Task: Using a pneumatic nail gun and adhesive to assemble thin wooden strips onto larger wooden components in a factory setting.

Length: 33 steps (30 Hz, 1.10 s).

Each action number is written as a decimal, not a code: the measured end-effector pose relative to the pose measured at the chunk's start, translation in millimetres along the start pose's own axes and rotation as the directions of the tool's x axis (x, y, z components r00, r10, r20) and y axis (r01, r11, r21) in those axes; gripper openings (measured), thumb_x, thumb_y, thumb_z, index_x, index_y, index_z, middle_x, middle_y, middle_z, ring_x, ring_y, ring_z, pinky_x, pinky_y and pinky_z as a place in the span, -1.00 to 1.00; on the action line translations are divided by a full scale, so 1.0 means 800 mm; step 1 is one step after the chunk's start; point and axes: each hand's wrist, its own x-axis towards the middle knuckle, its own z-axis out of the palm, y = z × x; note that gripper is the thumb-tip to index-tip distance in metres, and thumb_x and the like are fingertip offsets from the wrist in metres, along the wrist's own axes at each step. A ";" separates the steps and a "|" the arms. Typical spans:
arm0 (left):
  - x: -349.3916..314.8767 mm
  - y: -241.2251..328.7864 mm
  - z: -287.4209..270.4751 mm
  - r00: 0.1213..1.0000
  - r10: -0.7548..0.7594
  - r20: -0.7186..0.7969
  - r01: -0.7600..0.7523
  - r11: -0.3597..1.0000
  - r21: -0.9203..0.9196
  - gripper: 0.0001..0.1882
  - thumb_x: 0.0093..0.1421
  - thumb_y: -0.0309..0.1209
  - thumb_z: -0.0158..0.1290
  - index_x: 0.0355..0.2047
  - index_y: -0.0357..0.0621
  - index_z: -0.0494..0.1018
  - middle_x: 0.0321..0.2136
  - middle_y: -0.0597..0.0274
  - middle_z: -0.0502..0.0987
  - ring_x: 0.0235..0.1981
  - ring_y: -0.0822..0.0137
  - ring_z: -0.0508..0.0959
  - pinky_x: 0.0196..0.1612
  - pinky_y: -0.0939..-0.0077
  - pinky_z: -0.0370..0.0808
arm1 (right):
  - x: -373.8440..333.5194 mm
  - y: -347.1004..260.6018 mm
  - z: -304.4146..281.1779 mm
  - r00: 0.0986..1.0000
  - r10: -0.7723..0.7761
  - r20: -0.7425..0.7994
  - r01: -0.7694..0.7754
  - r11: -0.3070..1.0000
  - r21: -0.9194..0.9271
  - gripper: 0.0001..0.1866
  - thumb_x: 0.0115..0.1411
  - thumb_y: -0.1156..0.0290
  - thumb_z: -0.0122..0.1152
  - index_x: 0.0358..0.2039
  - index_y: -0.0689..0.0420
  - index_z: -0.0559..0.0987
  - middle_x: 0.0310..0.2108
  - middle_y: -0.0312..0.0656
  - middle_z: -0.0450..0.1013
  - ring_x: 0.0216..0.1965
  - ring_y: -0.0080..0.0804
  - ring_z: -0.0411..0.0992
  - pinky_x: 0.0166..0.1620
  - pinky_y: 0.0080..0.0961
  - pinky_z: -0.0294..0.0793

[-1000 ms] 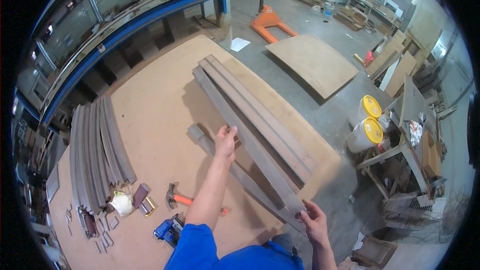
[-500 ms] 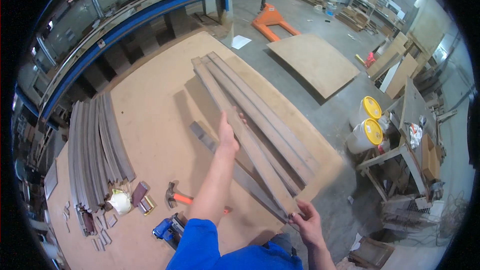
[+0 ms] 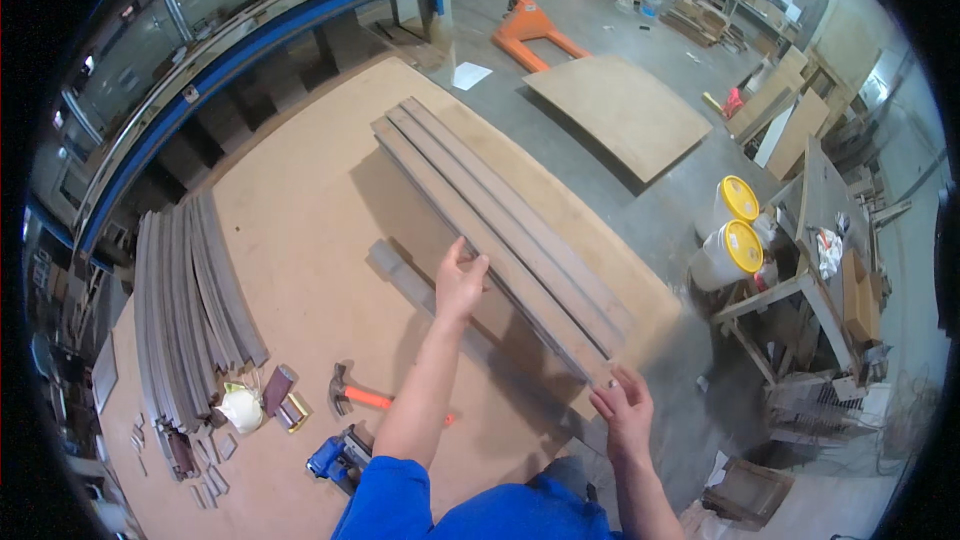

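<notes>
Long wooden boards (image 3: 515,210) lie side by side on the big tan sheet-topped table, slanting from the upper left toward my right hand. My left hand (image 3: 460,288) is at the near edge of the closest board, thumb and finger apart, not gripping it. Beside the boards' near end, my right hand (image 3: 628,418) is raised with loosely bent, parted fingers and nothing visible in it. A single grey-brown strip (image 3: 400,275) rests on the table, partly covered by my left forearm and in shadow.
Curved grey strips (image 3: 195,290) are stacked at the left. Near me lie a claw hammer (image 3: 365,397), a blue nail gun (image 3: 340,457), a white mask (image 3: 240,408) and small wood offcuts (image 3: 212,480). Yellow-lidded buckets (image 3: 728,255) and an orange pallet jack (image 3: 530,35) stand beyond the table.
The tilted board held in both hands now lies flat alongside the others. Both hands have let go; the right has moved up slightly, and the view has shifted a little.
</notes>
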 end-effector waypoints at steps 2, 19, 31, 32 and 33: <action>0.002 -0.018 -0.008 0.999 0.024 0.038 -0.029 0.989 0.146 -0.22 0.33 -0.28 0.19 0.47 -0.18 0.12 -0.04 0.09 0.48 -0.20 0.31 0.59 -0.31 0.42 0.61 | -0.016 -0.012 -0.002 1.000 -0.016 -0.020 0.016 0.999 0.040 -0.56 0.38 0.47 0.21 0.23 0.21 0.41 0.21 -0.05 0.37 0.04 -0.33 0.54 -0.02 -0.43 0.61; -0.045 -0.037 -0.005 0.989 0.145 -0.036 -0.120 0.917 0.381 -0.30 0.36 -0.11 0.13 0.34 -0.33 0.26 -0.01 -0.13 0.56 0.00 0.04 0.57 0.14 0.17 0.46 | -0.034 0.048 -0.157 0.938 -0.344 0.030 0.222 0.531 -0.818 -0.47 0.29 0.38 0.29 0.26 0.18 0.47 0.23 -0.05 0.43 0.27 -0.23 0.39 0.28 -0.24 0.41; -0.138 -0.104 -0.040 0.973 -0.214 -0.084 0.207 0.975 -0.082 -0.23 0.38 -0.33 0.06 0.50 -0.19 -0.02 0.24 -0.07 0.36 0.17 0.14 0.45 0.23 0.27 0.40 | -0.081 0.042 -0.207 0.965 0.239 0.104 -0.190 0.918 -0.349 -0.64 0.36 0.44 0.25 0.13 0.23 0.51 -0.19 -0.19 0.60 -0.23 -0.49 0.58 -0.18 -0.54 0.53; -0.135 -0.107 -0.039 0.974 -0.204 -0.096 0.197 0.977 -0.086 -0.23 0.38 -0.33 0.06 0.50 -0.19 -0.02 0.24 -0.07 0.36 0.17 0.14 0.45 0.23 0.27 0.40 | -0.079 0.038 -0.202 0.965 0.236 0.119 -0.181 0.919 -0.351 -0.64 0.36 0.44 0.25 0.13 0.23 0.51 -0.19 -0.19 0.60 -0.23 -0.49 0.58 -0.18 -0.54 0.53; -0.130 -0.108 -0.036 0.991 -0.127 -0.052 0.128 0.992 0.016 -0.22 0.39 -0.31 0.07 0.50 -0.17 -0.02 0.23 -0.06 0.38 0.15 0.15 0.47 0.23 0.27 0.40 | -0.076 0.034 -0.194 0.968 0.218 0.128 -0.166 0.929 -0.332 -0.63 0.36 0.44 0.25 0.14 0.22 0.51 -0.19 -0.20 0.60 -0.22 -0.50 0.57 -0.18 -0.54 0.53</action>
